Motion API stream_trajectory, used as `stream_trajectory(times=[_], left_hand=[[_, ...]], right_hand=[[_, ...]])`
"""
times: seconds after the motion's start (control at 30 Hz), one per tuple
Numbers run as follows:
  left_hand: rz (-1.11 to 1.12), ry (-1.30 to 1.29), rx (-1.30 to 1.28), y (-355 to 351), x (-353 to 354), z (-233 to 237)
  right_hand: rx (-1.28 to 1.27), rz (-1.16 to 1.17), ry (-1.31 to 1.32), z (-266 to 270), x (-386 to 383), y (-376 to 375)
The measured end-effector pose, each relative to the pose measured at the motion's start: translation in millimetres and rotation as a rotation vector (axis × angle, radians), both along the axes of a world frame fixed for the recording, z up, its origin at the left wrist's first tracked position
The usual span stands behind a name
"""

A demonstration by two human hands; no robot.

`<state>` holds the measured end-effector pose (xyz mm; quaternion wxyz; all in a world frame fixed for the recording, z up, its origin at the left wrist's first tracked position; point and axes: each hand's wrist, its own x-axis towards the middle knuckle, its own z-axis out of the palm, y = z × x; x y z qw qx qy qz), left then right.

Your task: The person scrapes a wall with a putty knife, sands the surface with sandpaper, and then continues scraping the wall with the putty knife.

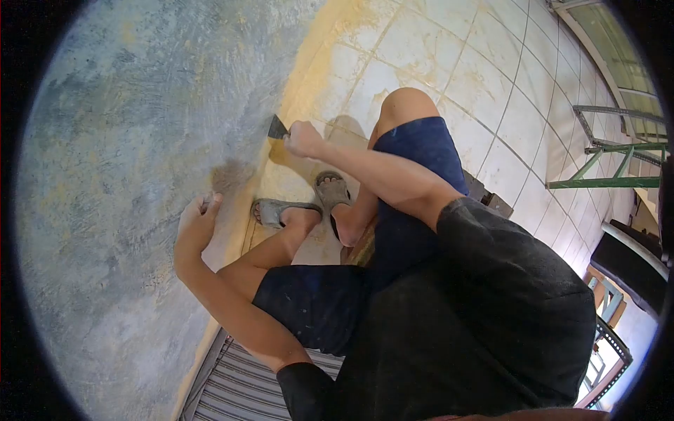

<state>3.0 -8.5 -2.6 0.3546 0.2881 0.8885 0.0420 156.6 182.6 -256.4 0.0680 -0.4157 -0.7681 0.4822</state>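
Note:
My right hand (pixel 305 140) is closed round a small scraper (pixel 278 128), whose dark blade touches the foot of the blue-grey wall (pixel 140 140). Beside the blade, a yellowish band (pixel 309 63) runs along the joint of wall and floor. My left hand (pixel 200 219) is raised close to the wall, its fingers curled toward the thumb; whether anything is between them is too small to tell. Below the hands are my two feet in grey sandals (pixel 270 212).
White floor tiles (pixel 484 81) with yellowish smears spread to the right. A green metal frame (pixel 604 182) stands at the far right, with a black object (pixel 628 263) below it. Ribbed grey metal (pixel 246 386) lies at the lower left, beside the wall.

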Motion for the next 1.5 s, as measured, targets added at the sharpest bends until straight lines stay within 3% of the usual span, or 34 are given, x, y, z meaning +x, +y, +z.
stream_trajectory(times=[0.13, 0.3, 0.4, 0.5, 0.57, 0.73, 0.9, 0.97, 1.17, 1.37, 1.5], left_hand=[[0.027, -0.022, -0.044, 3.9, 4.0, 6.6], [-0.003, -0.018, 0.04, -3.2, -3.4, -1.7], [0.029, -0.067, 0.047, -2.2, 0.8, 0.5], [0.05, -0.064, 0.009, 1.7, 0.5, 5.7], [0.016, -0.011, 0.041, -0.2, 3.0, 4.6], [-0.02, -0.045, 0.029, -2.3, -1.6, 1.0], [-0.017, -0.021, 0.007, -4.4, -3.5, 0.6], [0.006, -0.031, 0.091, -6.5, 1.3, -0.5], [0.013, -0.041, 0.023, -5.5, -3.2, -2.0], [0.023, -0.089, 0.015, 4.0, 6.1, 13.1], [0.041, -0.067, 0.1, -6.8, -3.5, -0.7]], right_hand=[[-0.095, 0.009, -0.025, -12.2, 7.4, 6.4], [-0.001, 0.022, 0.045, 13.6, 6.2, -14.1], [-0.205, 0.014, -0.048, 17.1, 10.8, -3.6], [-0.139, 0.07, -0.025, 1.6, 6.0, -3.5], [0.045, 0.07, 0.044, 1.5, 3.0, -22.4], [-0.113, 0.083, -0.029, -5.7, 6.3, -17.8], [0.026, 0.126, 0.016, 11.8, 7.0, -29.8], [0.001, 0.116, 0.012, -1.8, 3.5, -21.3], [-0.01, 0.075, 0.008, 9.5, 2.5, -27.0], [-0.014, 0.049, 0.012, -19.3, -0.5, -21.2], [0.03, 0.074, 0.023, 3.1, -0.1, -35.2]])
